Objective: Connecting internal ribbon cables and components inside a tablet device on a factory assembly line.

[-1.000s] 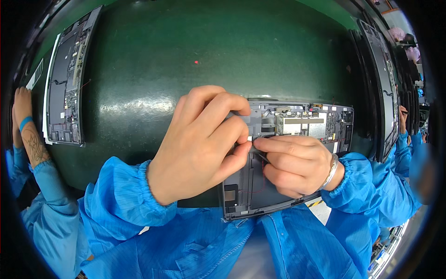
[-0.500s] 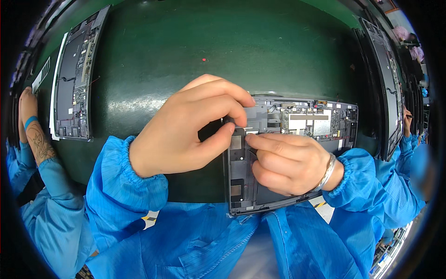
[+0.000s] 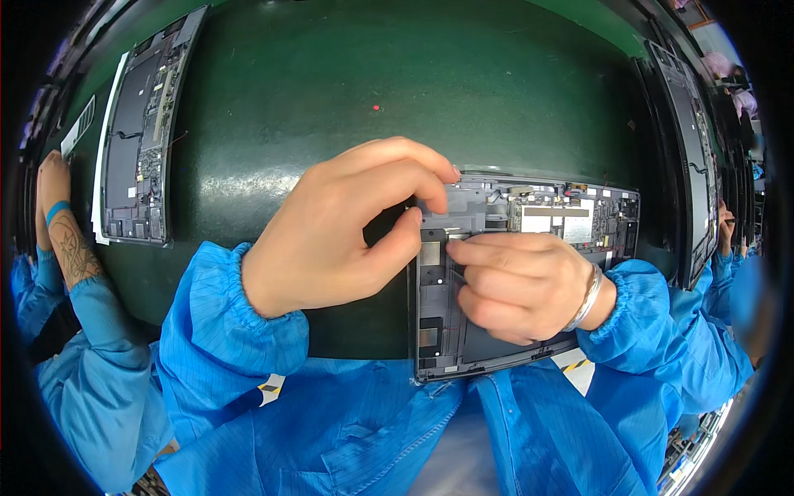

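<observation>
An opened laptop chassis (image 3: 432,295) lies before me, its bare insides facing up: a green-and-black circuit board (image 3: 608,221) along the far side and dark panels nearer me. My left hand (image 3: 343,223) arches over its far left corner. The fingers are curved, thumb and forefinger apart, with the tips at the corner and nothing visible between them. My right hand (image 3: 529,285) lies over the left-middle part of the chassis. Its thumb and forefinger are pressed together at a narrow strip near the left side; what they pinch is hidden. The right palm covers part of the dark panels.
Another opened laptop chassis (image 3: 139,140) stands at the left on the green table (image 3: 331,74), and one more chassis (image 3: 691,149) at the right. A co-worker's tattooed forearm (image 3: 74,248) reaches in at the left. A small red speck (image 3: 376,107) lies on the table.
The whole view has shifted slightly, so things appear a little further right. Both hands keep nearly the same place on the chassis; the right fingertips stay pinched.
</observation>
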Demonstrator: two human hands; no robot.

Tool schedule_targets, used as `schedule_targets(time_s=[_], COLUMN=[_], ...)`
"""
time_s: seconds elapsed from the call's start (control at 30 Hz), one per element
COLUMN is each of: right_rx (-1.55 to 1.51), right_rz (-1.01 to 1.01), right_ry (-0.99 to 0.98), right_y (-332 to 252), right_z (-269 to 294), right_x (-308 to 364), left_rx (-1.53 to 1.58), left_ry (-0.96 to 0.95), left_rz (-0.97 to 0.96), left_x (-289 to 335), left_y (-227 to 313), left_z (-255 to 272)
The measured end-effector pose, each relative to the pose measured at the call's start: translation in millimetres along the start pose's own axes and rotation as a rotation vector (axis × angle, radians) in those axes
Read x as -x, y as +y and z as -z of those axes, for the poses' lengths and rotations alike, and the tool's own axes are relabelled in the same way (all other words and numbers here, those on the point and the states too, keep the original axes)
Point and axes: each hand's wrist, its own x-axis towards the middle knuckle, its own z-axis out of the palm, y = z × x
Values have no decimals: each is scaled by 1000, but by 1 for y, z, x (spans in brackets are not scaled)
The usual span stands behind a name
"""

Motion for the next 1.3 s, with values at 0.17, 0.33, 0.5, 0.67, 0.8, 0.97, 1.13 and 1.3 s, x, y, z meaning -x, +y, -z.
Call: schedule_targets(time_s=[0.17, 0.33, 0.5, 0.67, 0.8, 0.97, 1.13, 1.3], right_rx=[192, -71, -94, -43, 29, -37, -74, 164], right_rz=[47, -154, -116, -84, -91, -160, -166, -80], right_ry=[-30, 232, 154, 104, 85, 68, 74, 18], right_y=[-7, 0, -2, -3, -5, -4, -3, -10], right_z=[2, 27, 30, 24, 22, 21, 17, 14], right_x=[-3, 19, 31, 32, 35, 33, 32, 30], left_rx=[1, 60, 182, -25, -279, -280, -204, -231], left_ry=[38, 190, -87, 37, 179, 127, 75, 113], left_rz=[-3, 441, 436, 373, 234, 252, 146, 171], left_x=[-4, 6, 15, 7, 4, 5, 6, 5], left_y=[4, 44, 69, 56, 47, 46, 44, 41], left_z=[0, -5, -36, -44, -52, -48, -49, -46])
